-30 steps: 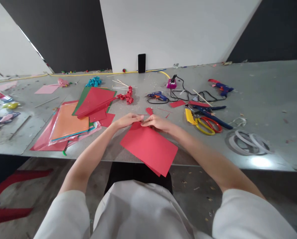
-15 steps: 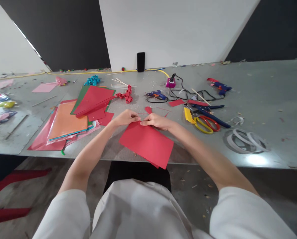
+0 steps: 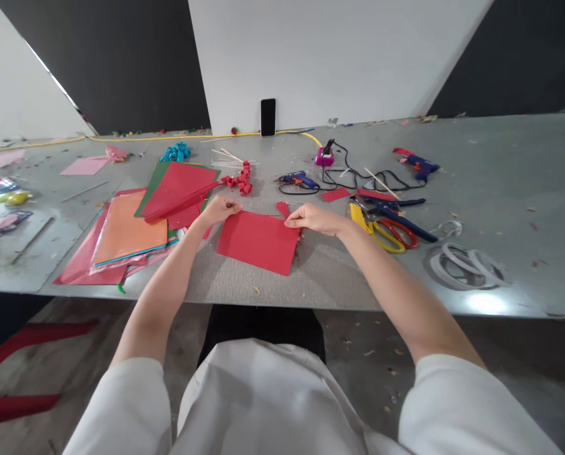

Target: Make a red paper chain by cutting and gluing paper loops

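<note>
A red sheet of paper (image 3: 258, 243) is held between my two hands over the table, its near edge tilted down to the right. My left hand (image 3: 222, 208) is closed in a pinch on its far left corner. At the far right corner, my right hand (image 3: 311, 218) pinches the sheet between thumb and fingers. Just beyond the sheet lies a small red paper piece (image 3: 282, 208), partly hidden behind my right hand. To the left of my left hand is a pile of coloured sheets, with an orange one (image 3: 131, 230) on top.
Right of my hands lie yellow-handled scissors (image 3: 387, 240), dark-handled pliers (image 3: 415, 226) and coils of white strip (image 3: 472, 265). Farther back are a blue glue gun (image 3: 301, 180), another glue gun (image 3: 419, 165) with black cords, red curled ribbons (image 3: 242, 182) and a phone (image 3: 268, 117) against the wall.
My hands have moved apart, each now at its own corner of the red sheet. The sheet has turned and shifted left and away from the table's front edge.
</note>
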Demonstrator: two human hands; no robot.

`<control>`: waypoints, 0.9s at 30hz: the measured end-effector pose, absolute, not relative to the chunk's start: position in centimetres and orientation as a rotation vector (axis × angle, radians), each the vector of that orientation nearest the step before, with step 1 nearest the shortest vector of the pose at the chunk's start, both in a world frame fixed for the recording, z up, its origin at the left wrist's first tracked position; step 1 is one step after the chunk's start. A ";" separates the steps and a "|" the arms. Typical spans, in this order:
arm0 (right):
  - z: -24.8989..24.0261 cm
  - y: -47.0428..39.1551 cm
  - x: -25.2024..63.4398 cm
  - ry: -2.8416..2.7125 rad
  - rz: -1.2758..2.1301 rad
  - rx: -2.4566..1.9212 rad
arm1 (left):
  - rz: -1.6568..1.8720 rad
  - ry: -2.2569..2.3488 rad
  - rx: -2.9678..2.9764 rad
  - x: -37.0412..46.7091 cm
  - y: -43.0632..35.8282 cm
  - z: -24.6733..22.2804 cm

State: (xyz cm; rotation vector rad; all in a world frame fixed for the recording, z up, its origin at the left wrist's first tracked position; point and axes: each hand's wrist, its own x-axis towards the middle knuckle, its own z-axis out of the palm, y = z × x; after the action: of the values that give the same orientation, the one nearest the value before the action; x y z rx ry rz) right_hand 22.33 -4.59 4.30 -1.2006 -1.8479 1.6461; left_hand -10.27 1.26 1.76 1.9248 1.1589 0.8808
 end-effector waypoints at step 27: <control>3.2 -4.6 20.8 -1.512 1.024 -1.152 | 1.324 1.108 1.420 -3.7 -4.4 2.7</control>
State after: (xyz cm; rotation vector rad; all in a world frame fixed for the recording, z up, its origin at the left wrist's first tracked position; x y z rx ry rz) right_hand 20.75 -4.60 3.20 -1.1519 -1.5117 1.0237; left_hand -3.66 -4.43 2.73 1.4197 1.1082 1.3236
